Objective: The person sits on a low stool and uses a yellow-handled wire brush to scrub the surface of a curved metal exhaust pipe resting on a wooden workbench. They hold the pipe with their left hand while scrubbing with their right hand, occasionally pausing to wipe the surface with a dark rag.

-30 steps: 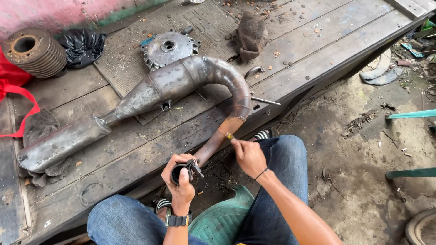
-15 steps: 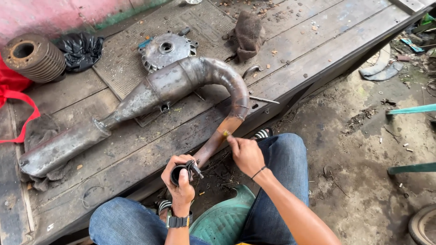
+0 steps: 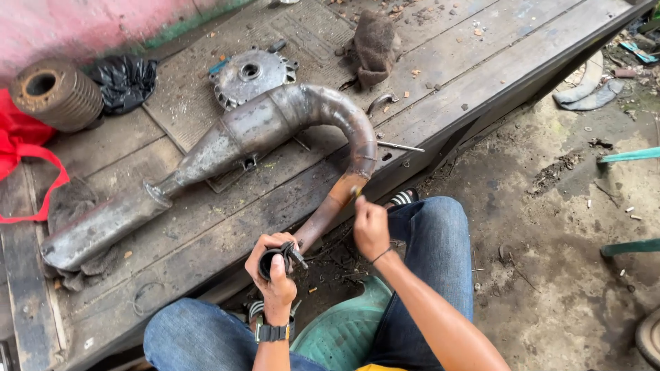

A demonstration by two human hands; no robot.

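The left hand (image 3: pixel 273 264) is clenched around a short black rubber sleeve with a metal band clamp (image 3: pixel 270 262). The sleeve sits upright in the fist, its open round mouth facing the camera, thumb pressed over the front of it and the other fingers wrapped behind. The clamp's screw juts out to the right of the knuckles, just beside the lower end of the long rusty steel exhaust pipe (image 3: pixel 227 141).

The right hand (image 3: pixel 371 227) is closed in a pinch on a thin tool with a yellowish tip (image 3: pixel 356 193). Only the tip shows above the fingertips; the rest of the tool is hidden inside the hand, so its kind cannot be told. The tip lies against the orange-brown neck of the exhaust pipe, where the neck comes off the edge of the weathered wooden plank platform (image 3: pixel 481 62).

The exhaust pipe lies across the platform, curving from a flattened grey end at the left to the bend at the right. Behind it rest a round grey metal cover plate (image 3: pixel 251 72), a ribbed rusty cylinder (image 3: pixel 55 93), a crumpled black plastic bag (image 3: pixel 124 75), a brown rag (image 3: pixel 375 41) and a red fabric bag (image 3: pixel 20 148), which is cut off at the left edge. A green plastic stool (image 3: pixel 337 330) shows between the knees, mostly covered by the forearms.
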